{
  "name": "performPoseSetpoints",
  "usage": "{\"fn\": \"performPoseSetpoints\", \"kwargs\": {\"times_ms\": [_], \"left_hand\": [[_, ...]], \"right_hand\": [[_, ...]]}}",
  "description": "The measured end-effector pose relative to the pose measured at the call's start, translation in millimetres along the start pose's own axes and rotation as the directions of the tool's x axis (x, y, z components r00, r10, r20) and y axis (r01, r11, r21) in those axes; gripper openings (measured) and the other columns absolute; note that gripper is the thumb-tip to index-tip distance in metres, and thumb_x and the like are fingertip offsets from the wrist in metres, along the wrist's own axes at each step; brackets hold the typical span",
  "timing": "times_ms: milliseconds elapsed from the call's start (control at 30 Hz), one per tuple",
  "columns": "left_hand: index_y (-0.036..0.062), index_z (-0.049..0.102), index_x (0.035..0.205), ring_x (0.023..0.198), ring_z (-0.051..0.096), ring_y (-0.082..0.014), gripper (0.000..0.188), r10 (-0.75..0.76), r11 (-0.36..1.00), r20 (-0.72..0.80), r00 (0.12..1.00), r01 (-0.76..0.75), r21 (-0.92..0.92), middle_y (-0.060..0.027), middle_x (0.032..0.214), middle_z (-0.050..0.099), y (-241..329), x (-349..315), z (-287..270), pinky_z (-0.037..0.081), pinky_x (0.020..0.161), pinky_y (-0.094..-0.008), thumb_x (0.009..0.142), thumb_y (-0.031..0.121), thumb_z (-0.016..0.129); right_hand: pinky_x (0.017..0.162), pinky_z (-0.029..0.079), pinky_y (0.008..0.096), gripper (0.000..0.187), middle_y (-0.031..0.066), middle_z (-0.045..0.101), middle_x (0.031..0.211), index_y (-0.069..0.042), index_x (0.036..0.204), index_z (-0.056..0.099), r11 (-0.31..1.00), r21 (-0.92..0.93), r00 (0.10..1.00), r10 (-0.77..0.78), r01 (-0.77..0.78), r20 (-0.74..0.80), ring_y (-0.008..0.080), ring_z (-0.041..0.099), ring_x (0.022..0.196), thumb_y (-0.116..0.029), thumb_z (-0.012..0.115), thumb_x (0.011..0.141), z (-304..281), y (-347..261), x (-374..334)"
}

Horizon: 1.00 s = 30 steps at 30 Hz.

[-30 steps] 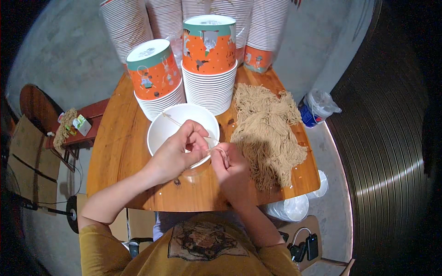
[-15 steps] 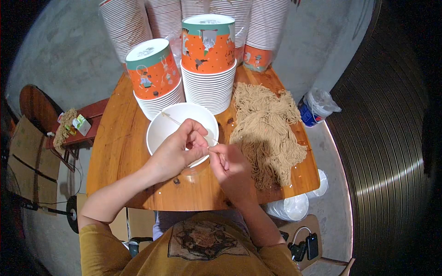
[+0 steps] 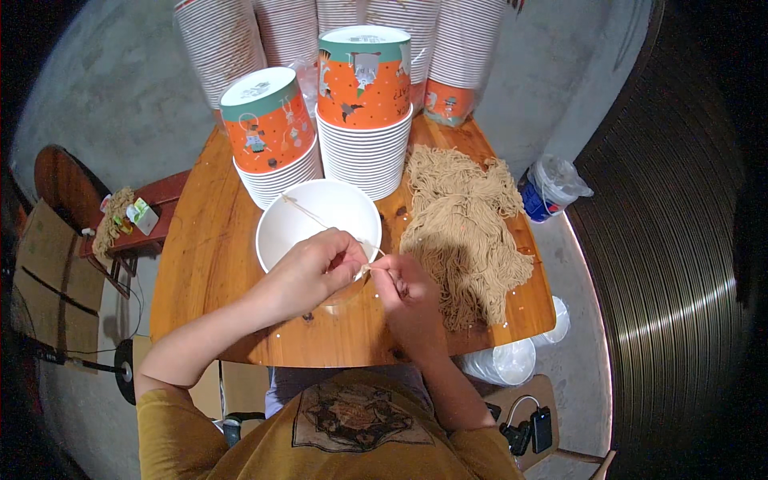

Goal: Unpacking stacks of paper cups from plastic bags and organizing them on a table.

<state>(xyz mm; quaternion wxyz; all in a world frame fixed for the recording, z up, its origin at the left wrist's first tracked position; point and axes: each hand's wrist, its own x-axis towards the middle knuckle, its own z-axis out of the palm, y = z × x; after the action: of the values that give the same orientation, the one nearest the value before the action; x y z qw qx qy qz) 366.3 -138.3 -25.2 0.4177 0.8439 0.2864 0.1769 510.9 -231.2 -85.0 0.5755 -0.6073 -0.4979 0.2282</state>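
Note:
A white paper bucket (image 3: 280, 224) stands mouth up at the near middle of the wooden table. A thin beige string (image 3: 308, 210) runs from its far inner wall across the mouth toward my fingers. At the near right rim, my left hand (image 3: 316, 268) pinches the string between thumb and fingertips. Close beside it, my right hand (image 3: 406, 292) is closed on the string too, with a small loop standing up between the hands. Whether the string passes through the bucket's wall here is hidden by my fingers. Right of my hands lies a heap of beige strings (image 3: 464, 232).
Beyond the bucket stand two upside-down stacks of orange and green paper buckets, a shorter stack (image 3: 268, 128) and a taller stack (image 3: 364, 88). Several wrapped stacks (image 3: 456, 48) line the back. A blue-and-white pail (image 3: 548, 188) sits off the table's right side. White scraps dot the wooden table (image 3: 208, 264).
My left hand has moved slightly down and toward my right hand. My right fingers have shifted a little right, and a string loop now shows between the hands.

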Motion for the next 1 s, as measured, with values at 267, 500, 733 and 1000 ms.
{"fn": "performPoseSetpoints", "kwargs": {"times_ms": [267,500,733,1000], "left_hand": [[-0.0012,0.056,0.089,0.073,0.054,-0.0200,0.012,0.027,0.998,-0.022,0.999,-0.026,0.048,-0.0109,0.079,0.054,-2.6,1.2,1.1,0.045,0.069,-0.0323,0.085,0.010,0.058],[-0.0014,0.057,0.089,0.073,0.054,-0.0192,0.014,0.021,1.000,-0.034,0.999,-0.021,0.011,-0.0107,0.080,0.055,-3.2,1.0,3.4,0.045,0.068,-0.0325,0.086,0.012,0.060],[-0.0016,0.055,0.087,0.079,0.055,-0.0295,0.014,0.053,0.995,-0.062,0.997,-0.047,0.092,-0.0157,0.083,0.055,-1.1,-0.2,4.5,0.044,0.071,-0.0373,0.087,0.012,0.058],[0.0004,0.051,0.089,0.083,0.053,-0.0280,0.012,0.231,0.947,-0.126,0.965,-0.193,0.259,-0.0135,0.084,0.053,-3.6,-1.9,4.4,0.044,0.074,-0.0347,0.088,0.010,0.058]], "right_hand": [[0.056,0.036,0.0194,0.010,-0.0035,0.052,0.073,-0.005,0.094,0.058,0.994,0.071,0.995,-0.080,0.085,-0.066,0.0033,0.042,0.063,-0.002,0.058,0.084,0.5,8.4,-3.5],[0.055,0.040,0.0263,0.022,-0.0001,0.052,0.072,-0.007,0.097,0.062,0.968,0.004,0.968,-0.252,0.252,-0.015,0.0113,0.047,0.060,-0.003,0.069,0.077,-0.7,0.3,2.1],[0.052,0.043,0.0350,0.014,0.0064,0.054,0.069,-0.008,0.082,0.062,0.749,-0.449,0.831,-0.556,0.488,-0.025,0.0234,0.054,0.062,-0.006,0.073,0.072,-2.4,0.1,8.2],[0.058,0.048,0.0334,0.011,0.0073,0.060,0.075,-0.007,0.082,0.063,0.799,-0.390,0.870,-0.494,0.457,0.009,0.0245,0.059,0.067,-0.006,0.069,0.074,-15.5,2.2,2.1]]}}
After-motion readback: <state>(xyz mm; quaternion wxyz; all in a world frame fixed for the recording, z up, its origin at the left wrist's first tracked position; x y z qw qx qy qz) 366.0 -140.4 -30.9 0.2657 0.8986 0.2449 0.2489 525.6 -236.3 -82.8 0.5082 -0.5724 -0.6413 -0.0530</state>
